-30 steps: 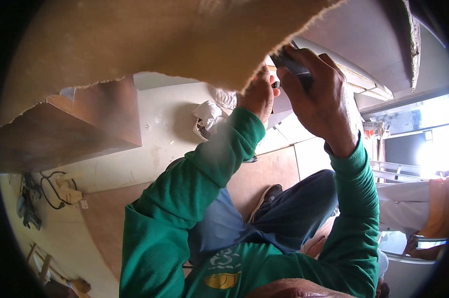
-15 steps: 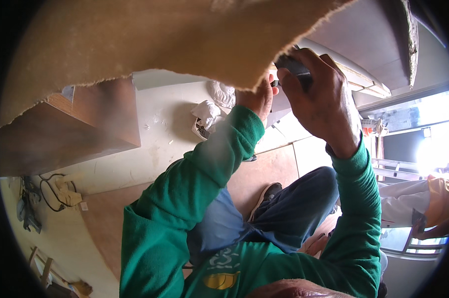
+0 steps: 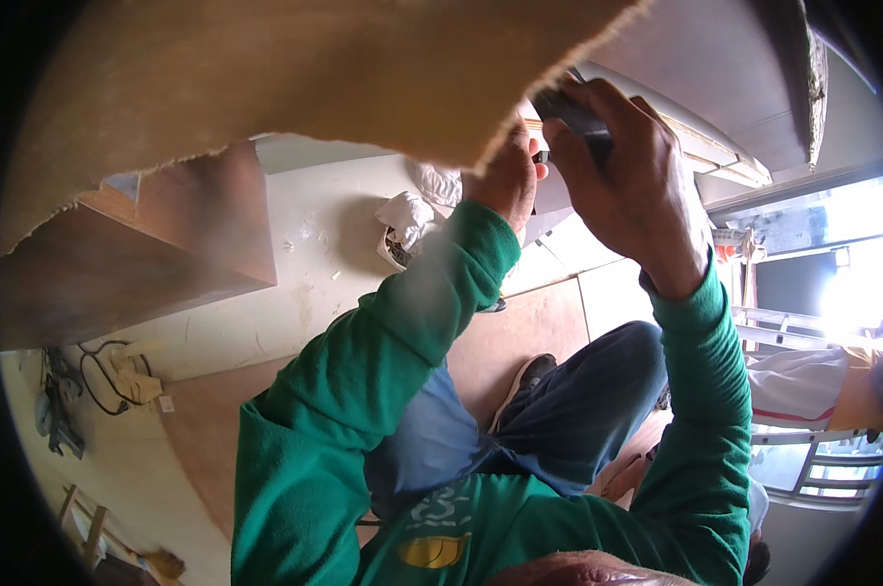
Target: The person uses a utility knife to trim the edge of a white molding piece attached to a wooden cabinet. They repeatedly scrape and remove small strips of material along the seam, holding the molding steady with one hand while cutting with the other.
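While my right hand (image 3: 629, 186) clenches a dark tool (image 3: 570, 112) at one o'clock, I cannot tell my left hand's (image 3: 505, 176) grip beneath the tan board (image 3: 295, 88).

The ragged-edged board (image 3: 295, 88) spans the top of the view. Just under its lower edge, toward the right, both hands meet: the left hand (image 3: 508, 176) beside the right hand (image 3: 632, 200), which wraps a dark tool (image 3: 570, 112). Below the board's left part stands a wooden box (image 3: 139, 259); a crumpled cloth (image 3: 404, 217) lies on the floor (image 3: 315, 273) between box and hands.
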